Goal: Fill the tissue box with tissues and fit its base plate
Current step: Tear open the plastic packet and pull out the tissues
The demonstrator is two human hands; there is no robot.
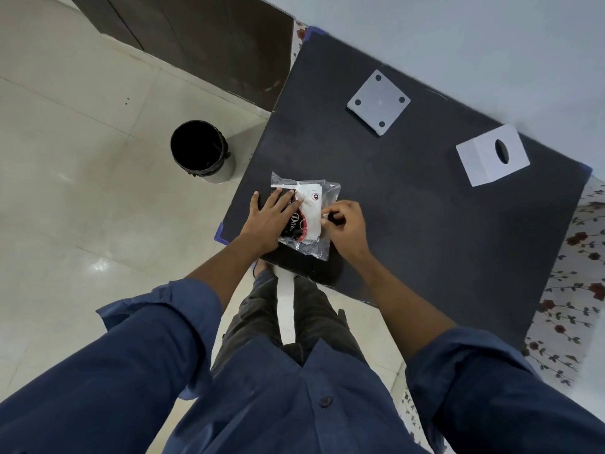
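Note:
A clear plastic tissue pack with a black, red and white label lies at the near left edge of the dark table. My left hand lies flat on the pack's left side, fingers spread. My right hand pinches the wrapper at the pack's right edge. Far across the table stands the white tissue box, its oval slot facing up. The white square base plate, with a dark round foot at each corner, lies left of the box at the back.
A round bin lined with a black bag stands on the tiled floor left of the table. Dark cabinets run along the back left. A floral cloth shows under the table's right side. A pale wall borders the table's far edge.

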